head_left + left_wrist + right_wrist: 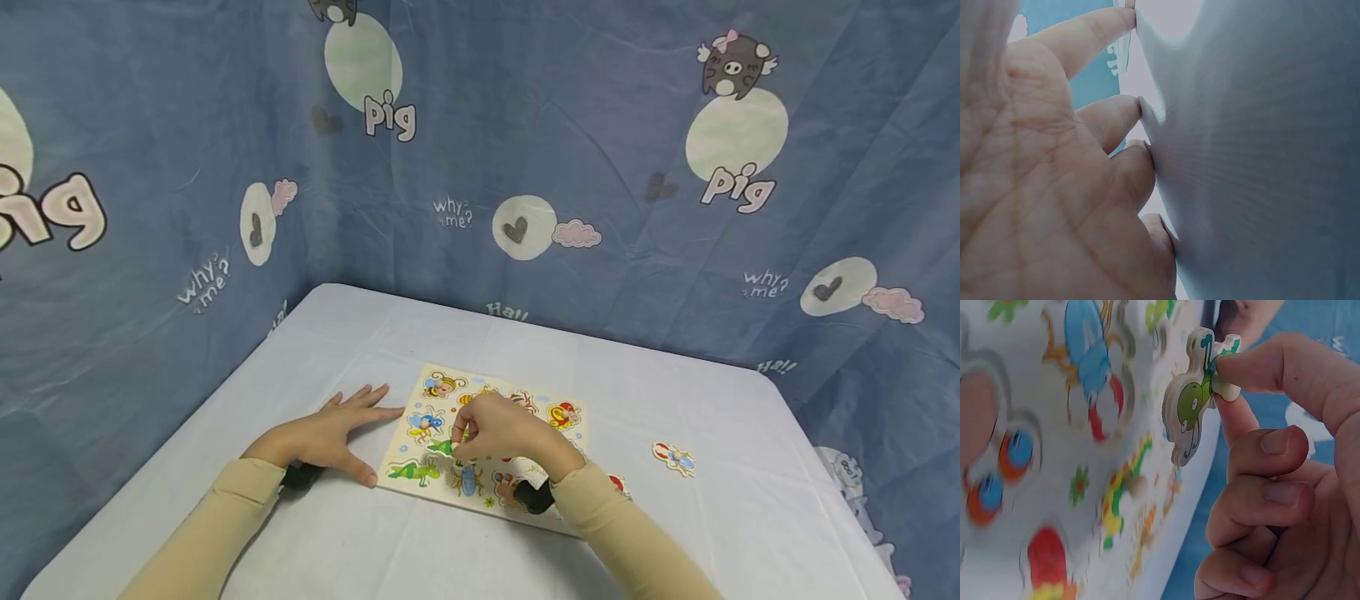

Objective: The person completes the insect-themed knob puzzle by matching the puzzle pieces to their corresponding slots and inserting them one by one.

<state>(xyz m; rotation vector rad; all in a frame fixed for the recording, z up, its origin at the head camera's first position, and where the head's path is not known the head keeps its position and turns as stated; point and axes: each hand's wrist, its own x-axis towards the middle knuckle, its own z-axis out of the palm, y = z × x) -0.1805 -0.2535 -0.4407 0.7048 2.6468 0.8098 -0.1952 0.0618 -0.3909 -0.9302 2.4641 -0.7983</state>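
Note:
A pale wooden insect puzzle board (pixel 431 490) lies on the table, printed with bugs. My right hand (pixel 498 429) is over its left-middle part, pinching a green insect puzzle piece (pixel 1191 407) between thumb and index finger by a small wooden knob. In the right wrist view the piece is tilted and held off the board; the other fingers are curled. My left hand (pixel 330 435) rests on the table with fingers spread, index fingertip and thumb at the board's left edge. Its palm and fingertips on the white cloth show in the left wrist view.
A loose red-and-blue stag beetle piece (pixel 675 458) lies on the white table cloth (pixel 735 517) right of the board. A bee (pixel 444 385) and a snail (pixel 564 414) show along the board's far side. Blue patterned curtains (pixel 622 275) stand behind the table.

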